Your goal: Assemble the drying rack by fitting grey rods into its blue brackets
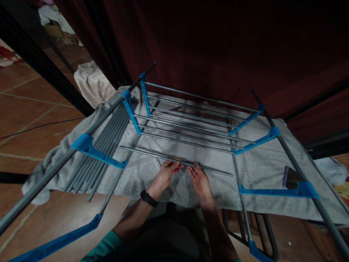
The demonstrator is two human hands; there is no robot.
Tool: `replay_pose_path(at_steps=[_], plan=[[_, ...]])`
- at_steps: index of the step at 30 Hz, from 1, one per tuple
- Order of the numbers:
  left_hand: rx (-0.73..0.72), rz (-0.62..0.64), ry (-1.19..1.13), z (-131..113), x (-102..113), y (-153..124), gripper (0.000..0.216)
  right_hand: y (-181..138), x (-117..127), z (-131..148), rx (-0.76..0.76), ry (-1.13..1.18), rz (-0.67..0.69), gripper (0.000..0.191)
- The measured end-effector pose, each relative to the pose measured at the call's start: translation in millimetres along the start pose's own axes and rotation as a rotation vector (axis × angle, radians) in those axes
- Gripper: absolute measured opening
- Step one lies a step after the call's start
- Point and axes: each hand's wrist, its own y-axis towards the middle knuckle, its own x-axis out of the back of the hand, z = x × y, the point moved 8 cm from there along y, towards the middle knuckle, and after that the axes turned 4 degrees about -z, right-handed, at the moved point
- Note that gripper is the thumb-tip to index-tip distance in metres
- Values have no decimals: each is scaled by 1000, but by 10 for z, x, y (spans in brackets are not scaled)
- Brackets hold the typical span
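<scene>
My left hand (169, 173), with a black wristband (148, 198), has its fingers closed on a thin grey metal rod (147, 152). My right hand (200, 180) is closed around the same rod just right of its middle. The rod lies nearly level in front of me, and there seems to be a join between my hands, partly hidden by the fingers. Around it stands a rack frame of grey tubes with blue plastic brackets (133, 112) on the left and more blue brackets (253, 142) on the right. Several crossbars (191, 117) span the brackets behind my hands.
A bundle of loose grey tubes (106, 145) lies on the grey blanket (160, 185) to the left. A phone-like object with a purple edge (291, 177) rests at the right. Dark red curtain (207, 47) hangs behind. Long side tubes (61, 160) reach toward me.
</scene>
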Motion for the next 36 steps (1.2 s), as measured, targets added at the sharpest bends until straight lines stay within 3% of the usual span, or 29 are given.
replay_pose_path(at_steps=[4, 14, 28, 36], plan=[[11, 25, 67, 48, -43, -14, 38, -7, -10, -11, -20, -4, 15, 18], [-150, 78, 379, 28, -119, -11, 39, -24, -18, 5, -21, -10, 29, 19], [-436, 198, 834, -92, -288, -157, 9, -39, -19, 12, -13, 9, 92, 14], [-630, 404, 1517, 1, -501, -289, 33, -19, 10, 8, -8, 16, 61, 14]])
